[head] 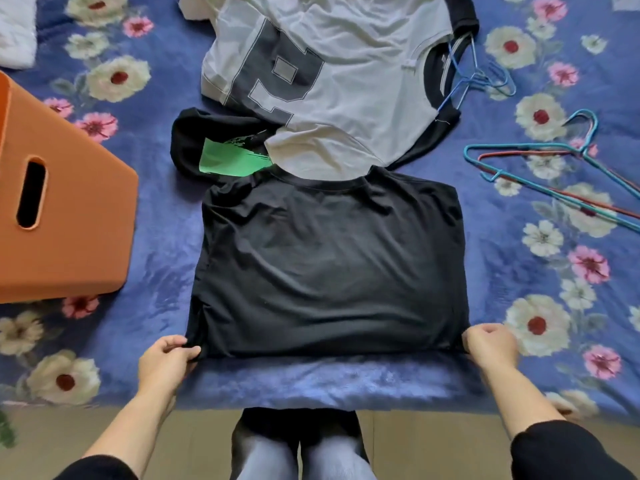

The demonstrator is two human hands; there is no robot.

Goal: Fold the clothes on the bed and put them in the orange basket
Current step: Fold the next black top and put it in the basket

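Observation:
A black t-shirt (329,265) lies flat on the bed in front of me, sleeves folded in, collar at the far end. My left hand (168,358) pinches its near left corner. My right hand (490,344) grips its near right corner. Beyond it a grey shirt (346,91) with dark sleeves and large dark lettering lies spread out, a blue hanger at its collar. A black garment with a green print (221,150) is partly tucked under the grey shirt. The orange basket (69,209) stands on the bed at the left, its handle slot facing me.
The bed wears a blue flowered sheet (554,289). Loose wire hangers (540,168) lie at the right. Something white (17,32) sits at the far left corner. My legs and the floor show below the bed's near edge.

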